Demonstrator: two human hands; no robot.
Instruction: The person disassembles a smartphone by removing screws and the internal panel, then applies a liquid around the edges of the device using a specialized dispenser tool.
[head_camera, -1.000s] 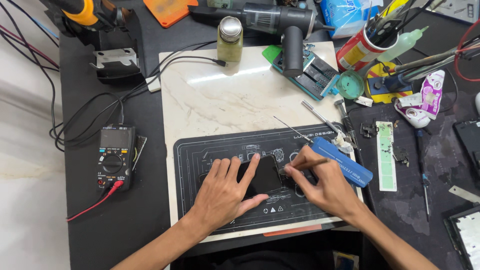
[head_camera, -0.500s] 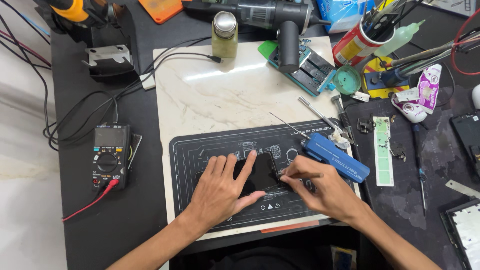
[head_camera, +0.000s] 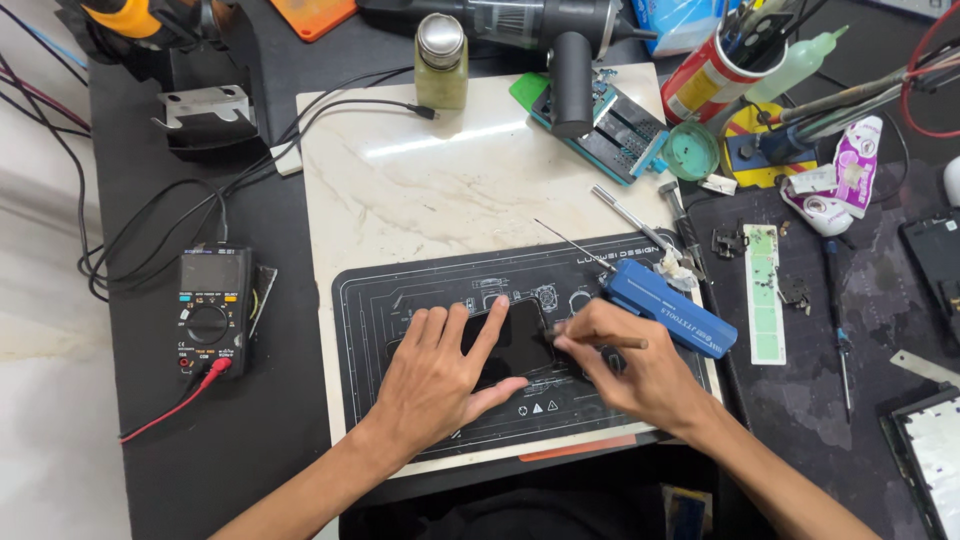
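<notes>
A black phone (head_camera: 522, 340) lies flat on the dark work mat (head_camera: 400, 300). My left hand (head_camera: 440, 375) presses down on the phone with fingers spread, the index finger stretched over its top. My right hand (head_camera: 625, 365) grips a thin dark tool (head_camera: 600, 341) like a pen, its tip at the phone's right edge. A blue screwdriver case (head_camera: 668, 308) rests just beyond my right hand on the mat.
A black multimeter (head_camera: 208, 312) with a red lead sits left. A marble slab (head_camera: 450, 180) lies under the mat. A small bottle (head_camera: 441, 60), circuit holder (head_camera: 610, 120), red tool cup (head_camera: 710, 70), tweezers (head_camera: 620, 210) and loose parts crowd the back and right.
The camera view drifted slightly. Both hands stay on the phone; my right hand's tool tip has shifted a little along the phone's right edge.
</notes>
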